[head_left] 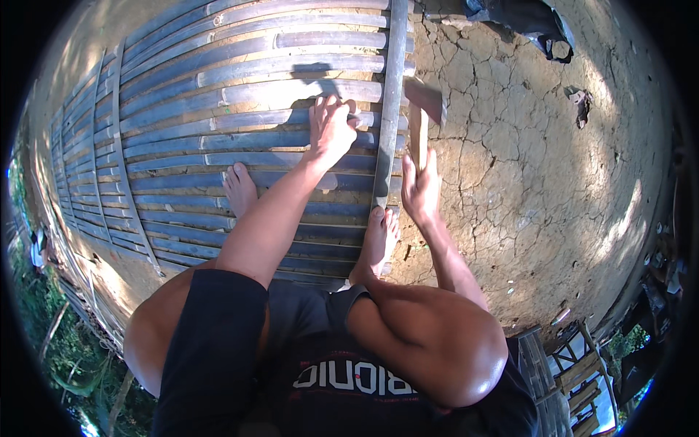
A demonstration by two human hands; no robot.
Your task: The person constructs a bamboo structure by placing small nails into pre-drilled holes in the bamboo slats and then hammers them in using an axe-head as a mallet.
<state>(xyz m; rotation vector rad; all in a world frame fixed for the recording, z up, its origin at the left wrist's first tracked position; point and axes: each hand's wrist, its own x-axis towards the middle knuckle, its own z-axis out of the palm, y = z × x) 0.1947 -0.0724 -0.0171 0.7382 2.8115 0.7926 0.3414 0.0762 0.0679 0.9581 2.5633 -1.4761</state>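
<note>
Wrapped in my right hand (422,188) is the wooden handle of a hatchet (418,135). Its dark, wedge-shaped head (426,102) is slightly blurred and sits beside a long crosspiece (395,73), at the right ends of the slats. My left hand (333,130) is over the split-bamboo slats (291,91), left of that crosspiece. Its fingers are curled in and pressed together. Whatever they hold, if anything, is hidden; a small dark bit shows by the fingertips.
My bare left foot (239,189) rests on the slats, my right foot (380,237) by the crosspiece's near end. Another crosspiece (116,131) spans the slats at left. Cracked dry earth (502,167) lies at right, with black sheeting (535,25) beyond. Planks (579,375) lie at lower right.
</note>
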